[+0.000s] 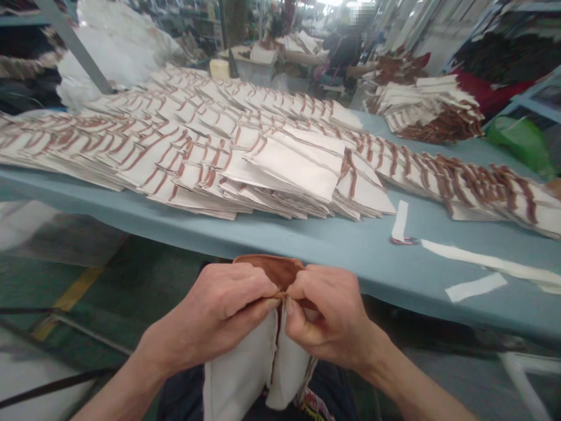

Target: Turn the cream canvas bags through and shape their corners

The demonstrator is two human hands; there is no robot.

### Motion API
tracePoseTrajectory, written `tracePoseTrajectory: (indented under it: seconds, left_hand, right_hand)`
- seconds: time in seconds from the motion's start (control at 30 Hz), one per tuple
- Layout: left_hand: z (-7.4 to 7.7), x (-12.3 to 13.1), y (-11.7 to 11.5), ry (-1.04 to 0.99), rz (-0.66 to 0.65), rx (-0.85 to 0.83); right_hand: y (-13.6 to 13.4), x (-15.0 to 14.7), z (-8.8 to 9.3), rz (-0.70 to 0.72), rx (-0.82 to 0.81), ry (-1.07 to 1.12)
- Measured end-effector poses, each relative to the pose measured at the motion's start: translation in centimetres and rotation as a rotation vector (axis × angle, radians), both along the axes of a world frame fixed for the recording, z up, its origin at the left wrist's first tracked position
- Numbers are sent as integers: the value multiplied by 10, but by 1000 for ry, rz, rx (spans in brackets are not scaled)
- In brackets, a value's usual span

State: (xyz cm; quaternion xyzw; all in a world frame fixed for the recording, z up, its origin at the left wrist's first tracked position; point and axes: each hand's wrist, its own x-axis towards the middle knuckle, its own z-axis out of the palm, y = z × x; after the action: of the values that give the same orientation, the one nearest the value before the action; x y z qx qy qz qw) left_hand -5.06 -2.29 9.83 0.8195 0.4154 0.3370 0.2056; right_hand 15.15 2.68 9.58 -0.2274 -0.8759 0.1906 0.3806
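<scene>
My left hand and my right hand are both closed, pinching the brown-trimmed top edge of a white cloth pouch held just below the front edge of the blue table. The brown trim folds up between my thumbs. The pouch's white body hangs down toward my lap. Beyond my hands, many similar white pieces with brown trim lie overlapped in long rows across the table.
Loose white strips lie on the table at the right. A further stack of pieces sits at the back right, near a green bag. A large white bundle is at the back left. Another person works far behind.
</scene>
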Motion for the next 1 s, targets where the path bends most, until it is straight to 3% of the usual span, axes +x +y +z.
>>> tracePoseTrajectory:
  seconds: [0.07,0.27,0.47,0.73,0.87,1.0]
  left_hand:
    - [4,0,0,-2,3,-4]
    - [10,-4,0,-117,-72,-142]
    - [8,-4,-1,-86,-78,-142]
    - [15,-1,0,-119,-51,-162]
    - [15,1,-1,-118,12,-223]
    - [11,5,-3,-116,109,-280]
  right_hand:
    - [-1,3,1,-13,-70,-23]
    - [4,18,12,212,-472,-64]
    - [7,18,17,228,-643,-130]
    - [10,15,27,202,-646,-236]
    - [9,15,28,211,-516,-267]
    - [5,10,22,110,-307,-268]
